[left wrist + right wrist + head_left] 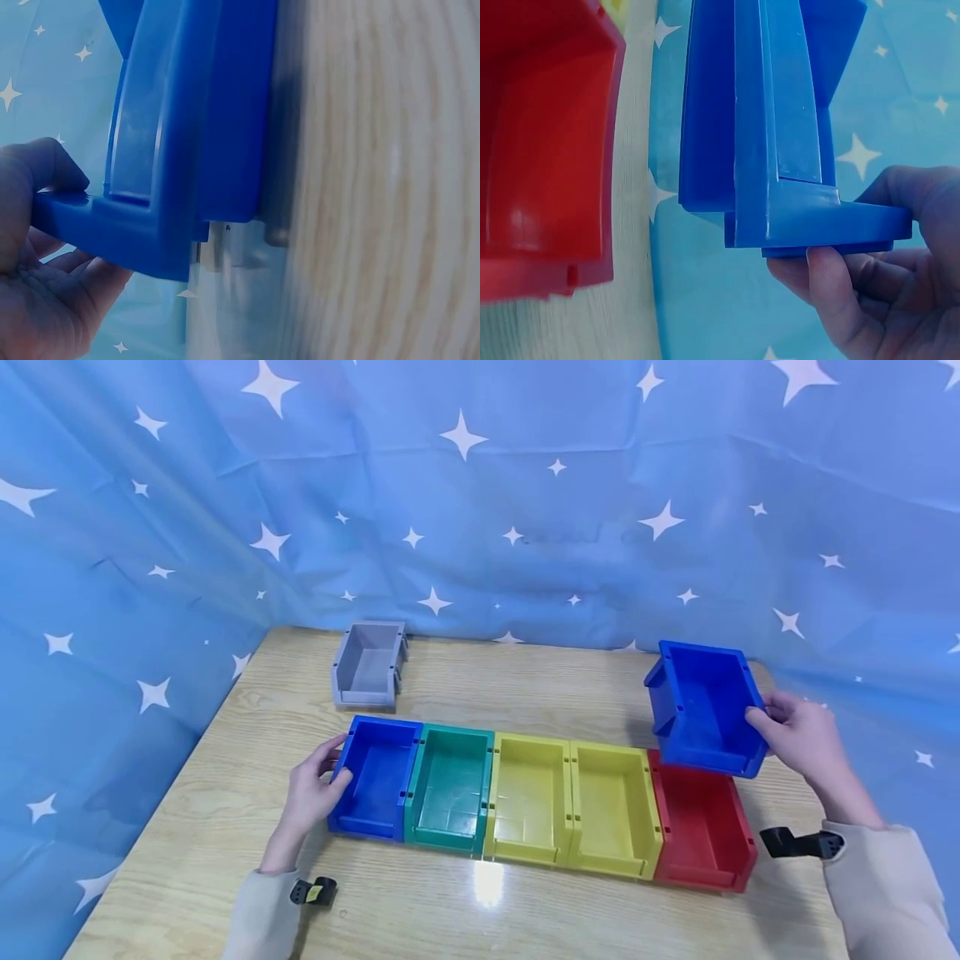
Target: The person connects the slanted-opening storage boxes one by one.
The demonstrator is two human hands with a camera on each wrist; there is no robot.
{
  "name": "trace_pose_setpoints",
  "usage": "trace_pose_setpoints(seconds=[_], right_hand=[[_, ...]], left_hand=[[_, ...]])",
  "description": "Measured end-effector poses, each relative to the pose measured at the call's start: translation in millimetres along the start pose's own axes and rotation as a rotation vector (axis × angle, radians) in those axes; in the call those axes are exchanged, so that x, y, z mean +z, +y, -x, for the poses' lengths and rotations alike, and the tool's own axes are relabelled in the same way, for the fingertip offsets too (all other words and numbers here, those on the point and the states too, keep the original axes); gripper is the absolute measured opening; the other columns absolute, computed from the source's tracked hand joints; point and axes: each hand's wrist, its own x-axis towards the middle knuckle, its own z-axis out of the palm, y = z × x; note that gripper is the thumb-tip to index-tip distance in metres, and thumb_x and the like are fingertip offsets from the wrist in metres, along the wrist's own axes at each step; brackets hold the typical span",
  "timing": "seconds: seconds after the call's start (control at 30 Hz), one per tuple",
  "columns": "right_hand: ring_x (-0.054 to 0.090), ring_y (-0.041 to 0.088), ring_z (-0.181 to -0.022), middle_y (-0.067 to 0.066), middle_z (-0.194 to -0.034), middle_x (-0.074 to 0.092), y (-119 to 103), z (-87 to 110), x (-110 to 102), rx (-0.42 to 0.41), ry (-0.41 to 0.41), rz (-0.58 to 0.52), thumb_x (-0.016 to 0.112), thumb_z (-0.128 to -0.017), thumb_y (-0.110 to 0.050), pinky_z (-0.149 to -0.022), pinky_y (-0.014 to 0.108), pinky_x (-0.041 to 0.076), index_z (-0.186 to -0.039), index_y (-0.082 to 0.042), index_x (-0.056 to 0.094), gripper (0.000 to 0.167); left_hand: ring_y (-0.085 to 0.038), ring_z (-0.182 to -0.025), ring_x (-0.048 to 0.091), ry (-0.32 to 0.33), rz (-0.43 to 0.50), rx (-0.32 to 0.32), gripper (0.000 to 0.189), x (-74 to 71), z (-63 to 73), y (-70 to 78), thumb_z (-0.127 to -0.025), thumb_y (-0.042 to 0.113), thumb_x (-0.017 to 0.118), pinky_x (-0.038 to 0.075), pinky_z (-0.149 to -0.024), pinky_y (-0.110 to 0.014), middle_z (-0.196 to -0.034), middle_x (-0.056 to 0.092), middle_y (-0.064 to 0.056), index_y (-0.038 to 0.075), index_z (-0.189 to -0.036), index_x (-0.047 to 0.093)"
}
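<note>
A row of plastic storage bins stands side by side on the table. At its left end my left hand point(315, 787) pinches the side wall of a blue bin point(373, 781), thumb over the rim and fingers outside, as the left wrist view shows. To the right follow a green bin point(452, 789), two yellow bins point(531, 797) and a red bin point(703, 827). My right hand point(806, 735) holds a second blue bin point(708, 706) by its right wall. In the right wrist view this raised bin point(750, 150) hangs beyond the red bin point(547, 165), clear of the tabletop.
A small grey bin point(370, 664) sits behind the row, toward the back left of the wooden table point(247, 760). A blue curtain with white stars point(480, 510) hangs along the table's back and left sides. A black strap device is on each wrist.
</note>
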Motion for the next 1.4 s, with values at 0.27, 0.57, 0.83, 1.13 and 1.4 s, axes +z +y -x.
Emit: trace_pose_setpoints(seconds=[0.27, 0.57, 0.83, 1.13, 1.4], right_hand=[[0.051, -0.009, -0.054, 0.033, -0.087, 0.063, 6, 16.7, -4, 0.002, 0.034, 0.033, 0.050, -0.094, -0.013, -0.044, 0.020, 0.046, -0.109, 0.016, 0.054, 0.034], [0.048, -0.009, -0.053, 0.030, -0.083, 0.063, 17, 30.1, -6, -0.013, 0.066, 0.066, 0.052, -0.092, -0.012, -0.044, 0.019, 0.043, -0.104, 0.014, 0.056, 0.029], [0.046, -0.014, -0.057, 0.022, -0.078, 0.065, 26, 41.9, -9, -0.016, 0.083, 0.083, 0.055, -0.090, -0.011, -0.046, 0.017, 0.040, -0.102, 0.011, 0.059, 0.025], [0.042, -0.018, -0.060, 0.028, -0.081, 0.065, 37, 56.4, -14, 0.030, 0.043, 0.110, 0.056, -0.091, -0.014, -0.046, 0.017, 0.042, -0.103, 0.012, 0.057, 0.029], [0.043, -0.019, -0.060, 0.033, -0.086, 0.064, 41, 67.0, -9, 0.030, 0.038, 0.104, 0.057, -0.091, -0.013, -0.046, 0.016, 0.044, -0.106, 0.016, 0.056, 0.034]], left_hand=[[-0.037, -0.076, 0.064, -0.008, -0.018, -0.054, 0.047, -7.6, 3.8, -27.4, -0.070, -0.016, 0.057, 0.040, -0.074, -0.002, -0.089, 0.064, -0.027, -0.013, -0.116, 0.057], [-0.039, -0.079, 0.063, -0.004, -0.063, -0.117, 0.045, -22.9, 5.9, -32.6, -0.073, -0.015, 0.056, 0.038, -0.074, -0.001, -0.092, 0.064, -0.028, -0.012, -0.118, 0.056], [-0.042, -0.081, 0.062, 0.003, -0.094, -0.132, 0.044, -34.2, 4.5, -36.2, -0.074, -0.014, 0.055, 0.042, -0.074, -0.004, -0.094, 0.063, -0.029, -0.012, -0.118, 0.056], [-0.044, -0.086, 0.062, -0.026, -0.156, -0.173, 0.043, -45.8, 3.5, -40.2, -0.078, -0.011, 0.054, 0.050, -0.080, -0.046, -0.102, 0.061, -0.032, -0.011, -0.122, 0.053], [-0.045, -0.090, 0.061, -0.015, -0.191, -0.220, 0.043, -58.6, 1.8, -48.5, -0.081, -0.008, 0.054, 0.050, -0.081, -0.024, -0.106, 0.060, -0.032, -0.010, -0.124, 0.053]])
